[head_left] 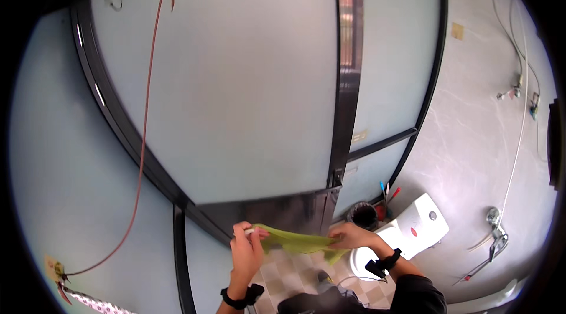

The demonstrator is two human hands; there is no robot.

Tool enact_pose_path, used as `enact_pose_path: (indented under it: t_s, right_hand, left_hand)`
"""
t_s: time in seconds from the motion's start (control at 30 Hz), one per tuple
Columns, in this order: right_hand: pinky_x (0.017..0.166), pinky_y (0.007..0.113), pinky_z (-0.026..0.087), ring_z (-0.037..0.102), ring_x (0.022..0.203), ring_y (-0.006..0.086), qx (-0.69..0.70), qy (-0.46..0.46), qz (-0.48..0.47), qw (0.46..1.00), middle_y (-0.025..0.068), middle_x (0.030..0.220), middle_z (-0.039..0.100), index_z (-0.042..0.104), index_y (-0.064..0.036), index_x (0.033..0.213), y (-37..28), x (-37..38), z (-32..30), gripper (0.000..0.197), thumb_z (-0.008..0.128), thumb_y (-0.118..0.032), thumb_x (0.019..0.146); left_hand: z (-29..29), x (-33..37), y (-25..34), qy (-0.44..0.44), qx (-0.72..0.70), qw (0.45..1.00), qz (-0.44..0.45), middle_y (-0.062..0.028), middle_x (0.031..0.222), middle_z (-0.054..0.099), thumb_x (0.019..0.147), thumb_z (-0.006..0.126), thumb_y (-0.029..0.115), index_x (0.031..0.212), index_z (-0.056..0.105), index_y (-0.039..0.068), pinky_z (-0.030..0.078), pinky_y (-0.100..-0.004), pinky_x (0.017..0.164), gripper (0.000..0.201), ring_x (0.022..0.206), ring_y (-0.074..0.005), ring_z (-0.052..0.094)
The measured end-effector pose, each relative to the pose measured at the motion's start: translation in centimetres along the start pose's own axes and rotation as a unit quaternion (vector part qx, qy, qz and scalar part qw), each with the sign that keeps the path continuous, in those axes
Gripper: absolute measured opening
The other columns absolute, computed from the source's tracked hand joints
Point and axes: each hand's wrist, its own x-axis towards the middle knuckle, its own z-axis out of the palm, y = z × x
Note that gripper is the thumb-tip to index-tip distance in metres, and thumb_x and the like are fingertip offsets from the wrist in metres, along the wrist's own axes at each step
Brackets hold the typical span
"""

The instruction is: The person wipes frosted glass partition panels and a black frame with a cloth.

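Note:
A thin, yellow-green cloth (pixel 298 243) is stretched between my two hands at the lower middle of the view. My left hand (pixel 246 248) pinches its left end, fingers closed near the upper corner. At the other end, my right hand (pixel 354 236) grips the cloth with its fingers pressed together. The cloth's upper edge runs almost straight, sloping down a little to the right, and its lower part hangs loose. Both wrists wear black bands.
A white toilet (pixel 414 227) stands right of my right hand, with a dark bin (pixel 362 215) beside it. Frosted panels in a dark frame (pixel 345 119) rise ahead. A red cord (pixel 144 119) hangs at the left. A shower fitting (pixel 498 234) is on the right wall.

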Motion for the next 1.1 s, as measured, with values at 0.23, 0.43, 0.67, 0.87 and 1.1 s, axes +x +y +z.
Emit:
enact_pose_path:
  t_s: [0.23,0.43,0.67,0.87,1.1]
  right_hand:
    - [0.057,0.028,0.043,0.053,0.062,0.0094,0.013,0.017,0.02,1.0,0.0029,0.065,0.06,0.069,-0.0045,0.097,-1.8,-1.2,-3.6,0.022,0.074,-0.021,0.084]
    - [0.047,0.022,0.039,0.056,0.054,0.0047,0.163,0.319,-0.011,0.934,0.0011,0.062,0.061,0.051,-0.0034,0.093,-3.6,1.9,-7.2,0.017,0.067,-0.003,0.088]
    - [0.055,0.029,0.05,0.065,0.056,0.0182,-0.113,0.59,-0.185,0.778,0.0117,0.066,0.064,0.054,-0.002,0.097,-9.8,6.8,-16.4,0.015,0.062,0.0,0.084]
    - [0.07,0.039,0.054,0.067,0.08,0.0336,-0.206,0.677,-0.209,0.675,0.0163,0.091,0.068,0.056,-0.0044,0.112,-13.2,11.2,-23.6,0.027,0.064,-0.008,0.087]
    - [0.101,0.044,0.043,0.047,0.122,0.0375,-0.352,0.669,-0.174,0.631,0.0188,0.123,0.052,0.041,-0.0014,0.137,-13.6,16.6,-28.4,0.059,0.065,-0.014,0.084]
  left_hand:
    - [0.7,1.8,-0.7,0.086,0.039,0.994,0.05,-0.0168,0.084,0.068,0.095,0.052,0.004,0.11,0.041,-0.002,0.053,-0.032,0.065,0.019,0.074,-0.0243,0.07]
    - [1.6,8.5,3.6,0.049,0.119,0.975,0.179,-0.0257,0.098,0.065,0.093,0.054,0.004,0.12,0.04,-0.004,0.052,-0.0425,0.073,0.032,0.087,-0.0402,0.067]
    - [2.8,18.2,9.4,0.062,0.121,0.94,0.314,-0.0282,0.121,0.058,0.088,0.052,-0.003,0.138,0.028,-0.005,0.049,-0.045,0.086,0.055,0.106,-0.0448,0.06]
    - [4.6,26.3,11.1,0.099,0.28,0.884,0.361,-0.0308,0.114,0.058,0.087,0.053,0.004,0.142,0.025,-0.007,0.045,-0.0522,0.087,0.062,0.099,-0.0464,0.057]
    - [7.9,34.0,10.2,0.057,0.409,0.824,0.389,-0.0317,0.123,0.055,0.091,0.054,0.015,0.147,0.015,-0.008,0.041,-0.0493,0.097,0.072,0.111,-0.044,0.053]
